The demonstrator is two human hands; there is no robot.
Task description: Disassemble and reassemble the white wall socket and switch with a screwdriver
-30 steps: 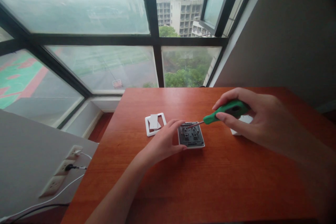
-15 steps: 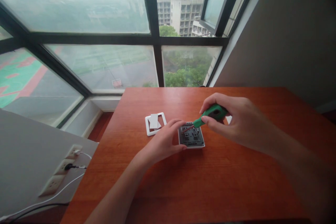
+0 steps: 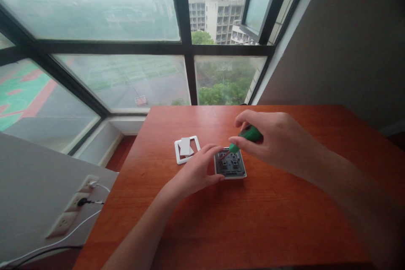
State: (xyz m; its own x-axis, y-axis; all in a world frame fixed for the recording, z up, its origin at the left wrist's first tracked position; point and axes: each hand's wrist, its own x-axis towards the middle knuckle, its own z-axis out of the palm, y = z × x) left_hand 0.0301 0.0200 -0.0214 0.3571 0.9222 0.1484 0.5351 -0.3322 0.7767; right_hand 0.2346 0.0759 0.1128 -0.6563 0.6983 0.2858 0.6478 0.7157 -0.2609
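A wall switch (image 3: 232, 166) with its dark inner mechanism exposed and a white rim lies on the wooden table. My left hand (image 3: 202, 166) grips its left side, thumb at the near edge and fingers at the far one. In my right hand (image 3: 265, 133) is a green-handled screwdriver (image 3: 249, 133), held tilted above the switch. Its thin shaft slants down to the left, with the tip at the switch's upper left part, close to my left fingers. Whether the tip sits in a screw is too small to tell.
Left of the switch lies a white square frame (image 3: 177, 152) with white rocker plates (image 3: 185, 146) on it. The reddish wooden table (image 3: 253, 223) stands by large windows. Wall sockets (image 3: 74, 201) with plugged-in cables are at the lower left, beyond the table's left edge.
My right hand has shifted slightly left and turned its grip on the screwdriver, so the handle shows less. My left hand and the switch stay nearly still.
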